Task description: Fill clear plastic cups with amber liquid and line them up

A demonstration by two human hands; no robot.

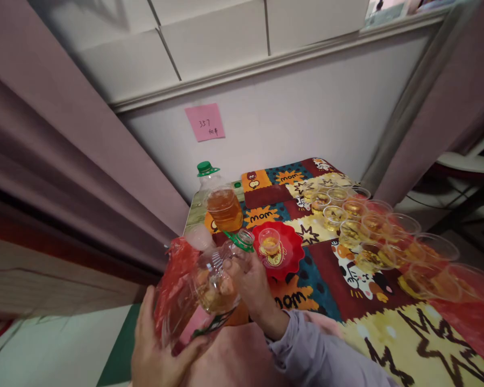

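A large clear plastic bottle [215, 287] with a green collar at its uncapped neck leans over the near left side of the table, its mouth toward a small clear cup. My right hand [246, 277] is closed round the bottle just below the neck. Lower down, my left hand [157, 344] cups the bottle's base, with thumb and fingers on either side. The small cup [270, 240] holds a little amber liquid and stands on a red scalloped plate [293, 252]. How much liquid is left inside the bottle is hard to tell.
A second bottle [225, 208] of amber liquid, green-capped, stands at the back left; a loose green cap [237, 184] lies near it. A red plastic bag [178, 269] sits beside the held bottle. Several filled clear cups [350, 234] crowd the right of the patterned tablecloth [318, 279].
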